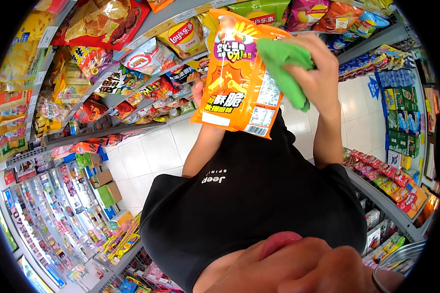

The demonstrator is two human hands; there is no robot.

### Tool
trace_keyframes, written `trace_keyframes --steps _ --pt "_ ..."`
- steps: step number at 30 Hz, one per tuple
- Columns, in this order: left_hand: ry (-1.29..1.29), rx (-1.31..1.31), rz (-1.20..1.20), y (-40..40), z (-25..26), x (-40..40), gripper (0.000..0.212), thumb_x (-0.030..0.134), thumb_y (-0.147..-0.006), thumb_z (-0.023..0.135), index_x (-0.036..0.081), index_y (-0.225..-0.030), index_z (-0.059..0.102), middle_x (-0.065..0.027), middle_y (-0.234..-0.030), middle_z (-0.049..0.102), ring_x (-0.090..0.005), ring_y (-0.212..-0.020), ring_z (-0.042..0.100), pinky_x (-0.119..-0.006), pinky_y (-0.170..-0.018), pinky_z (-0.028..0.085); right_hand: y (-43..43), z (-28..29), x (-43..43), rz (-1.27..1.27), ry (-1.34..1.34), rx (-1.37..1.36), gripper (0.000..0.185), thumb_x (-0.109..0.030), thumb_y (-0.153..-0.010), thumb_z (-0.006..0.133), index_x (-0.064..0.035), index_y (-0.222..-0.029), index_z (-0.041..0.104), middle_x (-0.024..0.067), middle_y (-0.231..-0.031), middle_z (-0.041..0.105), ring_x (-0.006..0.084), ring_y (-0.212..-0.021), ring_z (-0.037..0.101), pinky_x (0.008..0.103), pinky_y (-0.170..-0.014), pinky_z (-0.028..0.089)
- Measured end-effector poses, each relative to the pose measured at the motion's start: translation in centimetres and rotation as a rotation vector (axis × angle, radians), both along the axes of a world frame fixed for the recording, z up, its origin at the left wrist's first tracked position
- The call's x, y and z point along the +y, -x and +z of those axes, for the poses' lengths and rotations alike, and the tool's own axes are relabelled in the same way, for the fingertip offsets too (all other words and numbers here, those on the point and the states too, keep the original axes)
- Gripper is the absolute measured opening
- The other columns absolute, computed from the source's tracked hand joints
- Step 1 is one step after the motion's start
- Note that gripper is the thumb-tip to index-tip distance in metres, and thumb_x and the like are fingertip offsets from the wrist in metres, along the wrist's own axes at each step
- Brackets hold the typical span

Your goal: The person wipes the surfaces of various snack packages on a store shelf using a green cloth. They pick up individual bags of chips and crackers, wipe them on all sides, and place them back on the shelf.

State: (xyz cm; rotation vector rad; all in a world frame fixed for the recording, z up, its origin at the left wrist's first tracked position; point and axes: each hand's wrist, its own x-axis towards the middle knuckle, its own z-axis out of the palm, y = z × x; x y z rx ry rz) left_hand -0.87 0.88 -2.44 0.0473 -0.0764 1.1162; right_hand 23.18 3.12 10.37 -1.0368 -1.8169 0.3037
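An orange snack bag [229, 78], with printed writing and pictures of crisp sticks, is held up in front of my black shirt. My left hand [198, 93] grips it from behind at its left side; only some fingertips show, and the rest of the hand is hidden. Bunched in my right hand [317, 69] is a green cloth [288, 73], which lies against the bag's upper right part. The bag's back seam and printed panel face up on its right side.
Store shelves [146, 78] of snack bags, Lay's among them, curve across the front and left. Another shelf [385, 197] with small red packets stands close on my right. Beer cartons [403, 121] are stacked farther right. Pale floor tiles [150, 150] show between the shelves, with cardboard boxes [102, 178] at left.
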Motion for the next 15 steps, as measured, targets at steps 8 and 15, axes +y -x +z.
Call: trace_keyframes --steps 8,15 --pt "0.008 -0.044 -0.001 -0.7 1.9 0.9 0.077 0.047 -0.090 0.057 0.004 -0.152 0.044 -0.0243 -0.148 0.054 -0.0416 -0.129 0.059 -0.059 -0.108 0.048 0.7 0.3 -0.2 -0.082 -0.047 -0.016 0.038 -0.005 -0.067 0.080 -0.0066 -0.105 0.076 0.0098 -0.095 0.068 0.0279 -0.087 0.067 0.0365 -0.073 0.053" --pt "0.028 -0.097 0.043 -1.7 3.6 1.9 0.075 0.052 -0.091 0.053 0.002 -0.146 0.048 -0.0218 -0.142 0.059 -0.0377 -0.121 0.063 -0.053 -0.105 0.051 2.4 0.8 -2.9 0.130 -0.058 -0.121 0.041 -0.011 -0.064 0.086 -0.0089 -0.104 0.077 0.0059 -0.090 0.067 0.0249 -0.084 0.065 0.0353 -0.071 0.053"
